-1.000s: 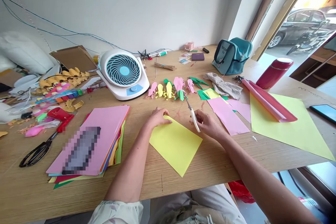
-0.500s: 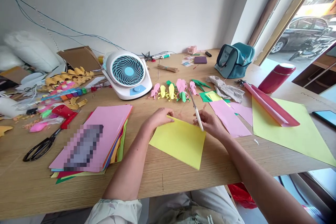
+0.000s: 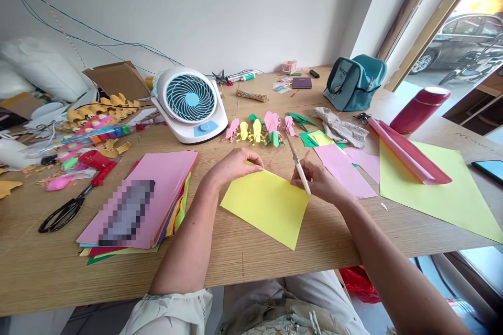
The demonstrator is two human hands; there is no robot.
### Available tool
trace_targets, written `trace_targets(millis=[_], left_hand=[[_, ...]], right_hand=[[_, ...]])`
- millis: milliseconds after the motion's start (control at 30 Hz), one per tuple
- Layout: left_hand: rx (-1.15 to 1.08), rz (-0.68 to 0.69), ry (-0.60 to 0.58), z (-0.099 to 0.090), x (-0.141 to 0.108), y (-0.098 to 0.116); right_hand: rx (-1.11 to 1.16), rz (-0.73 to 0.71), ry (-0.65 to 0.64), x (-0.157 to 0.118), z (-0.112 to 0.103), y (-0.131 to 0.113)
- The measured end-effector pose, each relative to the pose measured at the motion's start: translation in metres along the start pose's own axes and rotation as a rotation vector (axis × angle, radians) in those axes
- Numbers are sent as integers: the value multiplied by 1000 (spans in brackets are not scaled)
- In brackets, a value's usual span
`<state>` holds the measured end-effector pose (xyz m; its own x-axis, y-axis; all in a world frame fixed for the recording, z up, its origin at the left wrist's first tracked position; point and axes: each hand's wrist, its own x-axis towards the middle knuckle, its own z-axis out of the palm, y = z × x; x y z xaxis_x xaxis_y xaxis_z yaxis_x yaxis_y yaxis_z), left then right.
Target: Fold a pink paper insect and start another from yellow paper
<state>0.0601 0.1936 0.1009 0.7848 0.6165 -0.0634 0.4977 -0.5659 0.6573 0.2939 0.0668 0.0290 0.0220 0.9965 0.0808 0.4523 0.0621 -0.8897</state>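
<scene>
A sheet of yellow paper (image 3: 265, 209) lies at a slant on the table in front of me. My left hand (image 3: 239, 165) pinches its upper left corner between thumb and fingers. At the sheet's upper right edge, my right hand (image 3: 318, 180) holds white-handled scissors (image 3: 302, 174), seen edge-on with the blades pointing away from me. Its fingertips also touch the paper's edge. Beyond both hands stands a row of small folded paper figures, among them a yellow one (image 3: 257, 131), a pink one (image 3: 271, 121) and a green one (image 3: 274, 138).
Left of me are a stack of coloured paper (image 3: 168, 167) and black-handled scissors (image 3: 63, 214). A white fan (image 3: 192, 104) stands behind. To the right lie pink paper pieces (image 3: 346, 175), a large yellow-green sheet (image 3: 451, 209), a red bottle (image 3: 420, 110) and a teal bag (image 3: 356, 84).
My left hand's wrist has risen slightly, its fingers still at the paper's corner. The view has shifted a little. The scissors stay in my right hand.
</scene>
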Motion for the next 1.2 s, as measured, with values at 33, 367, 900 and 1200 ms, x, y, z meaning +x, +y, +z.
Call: trace_targets(millis=[33, 367, 900, 1200], left_hand=[[11, 1, 1, 1, 0, 1], [49, 121, -36, 26, 7, 15], [453, 181, 27, 47, 10, 32], [425, 107, 55, 32, 11, 19]], right_hand=[[-25, 0, -15, 0, 1, -1], [206, 11, -48, 1, 19, -2], [76, -31, 106, 1, 29, -5], [-46, -41, 101, 2, 31, 2]])
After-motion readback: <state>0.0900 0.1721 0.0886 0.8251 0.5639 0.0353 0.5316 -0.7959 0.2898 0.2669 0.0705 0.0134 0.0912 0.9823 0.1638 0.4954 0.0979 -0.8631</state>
